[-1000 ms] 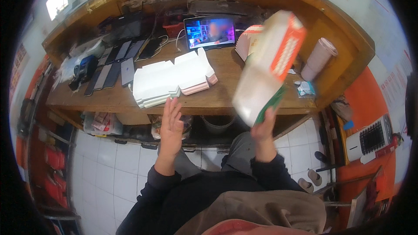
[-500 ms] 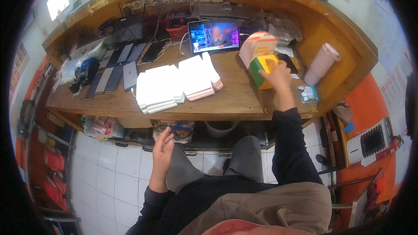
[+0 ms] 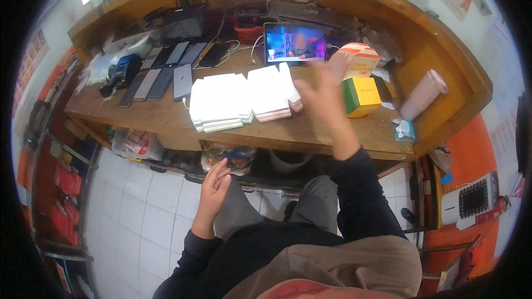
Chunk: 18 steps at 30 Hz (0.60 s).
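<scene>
My right hand [image 3: 323,99] hovers over the desk between the paper stacks and a green-and-yellow box [image 3: 366,98]. Motion blurs it a little, but its thumb stands apart from the fingers and nothing shows in it. Behind it a tablet [image 3: 293,43] stands upright, playing a video of a person. To its left lie two neighbouring stacks of white cards or flat cartons, one with greenish edges [image 3: 219,99] and one with pinkish edges [image 3: 269,91]. My left hand [image 3: 212,194] hangs above my lap, fingers loosely apart, holding nothing.
Several phones [image 3: 160,82] lie in rows at the left, with charging cables behind. A red-and-white striped carton [image 3: 360,61] stands behind the box. Farther right are a pink cylinder [image 3: 424,95] and a small blue packet [image 3: 404,129]. The desk's front edge [image 3: 266,137] runs above my knees.
My right hand has let go of the green-and-yellow box and moved left toward the tablet. The box stays on the desk. My left hand is nearly still; the view has shifted slightly.
</scene>
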Tool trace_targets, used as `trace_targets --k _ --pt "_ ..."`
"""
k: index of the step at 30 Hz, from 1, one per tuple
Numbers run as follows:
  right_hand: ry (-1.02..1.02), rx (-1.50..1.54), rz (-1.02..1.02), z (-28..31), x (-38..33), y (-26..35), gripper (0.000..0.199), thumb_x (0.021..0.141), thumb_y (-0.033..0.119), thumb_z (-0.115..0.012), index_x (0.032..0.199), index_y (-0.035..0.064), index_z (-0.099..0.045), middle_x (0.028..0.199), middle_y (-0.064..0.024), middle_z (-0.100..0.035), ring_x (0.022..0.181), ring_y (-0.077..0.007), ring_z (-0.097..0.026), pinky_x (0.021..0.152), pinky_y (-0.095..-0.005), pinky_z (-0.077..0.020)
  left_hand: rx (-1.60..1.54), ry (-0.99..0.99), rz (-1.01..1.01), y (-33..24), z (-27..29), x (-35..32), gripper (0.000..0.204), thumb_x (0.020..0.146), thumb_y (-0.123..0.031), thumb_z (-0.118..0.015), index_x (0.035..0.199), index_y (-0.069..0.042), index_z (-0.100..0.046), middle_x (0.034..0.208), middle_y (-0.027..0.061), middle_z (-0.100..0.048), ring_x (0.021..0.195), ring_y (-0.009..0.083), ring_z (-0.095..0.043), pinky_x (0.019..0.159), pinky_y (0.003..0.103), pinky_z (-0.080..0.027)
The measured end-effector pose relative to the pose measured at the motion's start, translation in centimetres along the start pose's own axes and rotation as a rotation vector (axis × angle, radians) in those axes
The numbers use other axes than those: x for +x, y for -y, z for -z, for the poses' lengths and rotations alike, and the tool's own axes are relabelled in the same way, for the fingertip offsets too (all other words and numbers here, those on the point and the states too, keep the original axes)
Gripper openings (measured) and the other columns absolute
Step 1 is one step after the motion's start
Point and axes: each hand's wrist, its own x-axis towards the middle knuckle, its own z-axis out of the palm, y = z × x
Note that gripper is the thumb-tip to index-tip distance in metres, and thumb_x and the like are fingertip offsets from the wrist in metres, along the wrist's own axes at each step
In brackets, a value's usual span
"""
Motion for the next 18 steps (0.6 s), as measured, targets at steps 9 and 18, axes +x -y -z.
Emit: trace_targets --k 9,18 --pt "0.641 -0.115 0.518 -17.9 -1.3 3.5 0.064 0.079 0.060 -0.061 0.124 0.0136 -0.059 0.130 -0.0174 -0.054 0.111 -0.0343 -0.057 0.094 -0.0414 -0.0460 -0.002 -0.030 0.012 -0.9 0.5 -2.0 0.047 0.092 -0.007 -0.056 0.138 -0.001 -0.044 0.141 0.0142 -0.040 0.122 0.0251 -0.051 0.101 0.035 -0.041" --pt "0.912 -0.005 0.298 -16.9 1.3 3.4 0.045 0.086 0.052 -0.059 0.110 0.0157 -0.070 0.104 -0.0117 -0.069 0.096 -0.0321 -0.064 0.086 -0.0398 -0.0484 0.026 -0.068 0.039 0.2 2.7 -2.9 0.047 0.092 -0.007 -0.055 0.138 -0.002 -0.044 0.141 0.0142 -0.040 0.119 0.0244 -0.053 0.099 0.034 -0.043"
